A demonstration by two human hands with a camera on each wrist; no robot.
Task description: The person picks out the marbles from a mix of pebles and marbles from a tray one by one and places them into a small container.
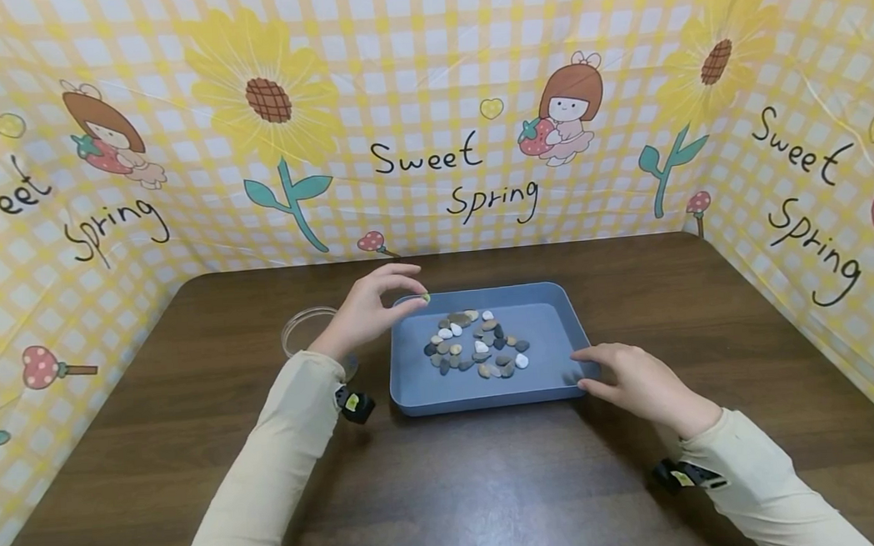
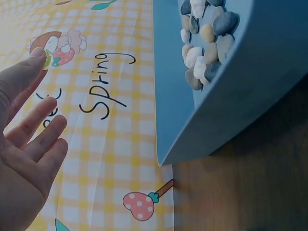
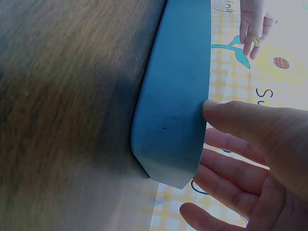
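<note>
My left hand (image 1: 370, 306) is raised over the back left corner of a blue tray (image 1: 552, 316). Between thumb and index finger it pinches a small yellow-green marble-like piece (image 2: 48, 60); the other fingers are spread. Smooth pebbles (image 1: 482, 347) in white, grey, tan and black lie in the tray, forming curved lines. My right hand (image 1: 639, 382) holds the tray's near right corner. In the right wrist view its thumb (image 3: 231, 115) touches the rim, and some fingertips are hidden behind the wall.
A clear round container (image 1: 291, 336) stands left of the tray, partly hidden by my left forearm. The brown wooden table (image 1: 480, 487) is bordered at the back and sides by a yellow checked cloth (image 1: 425, 73) with printed flowers and figures.
</note>
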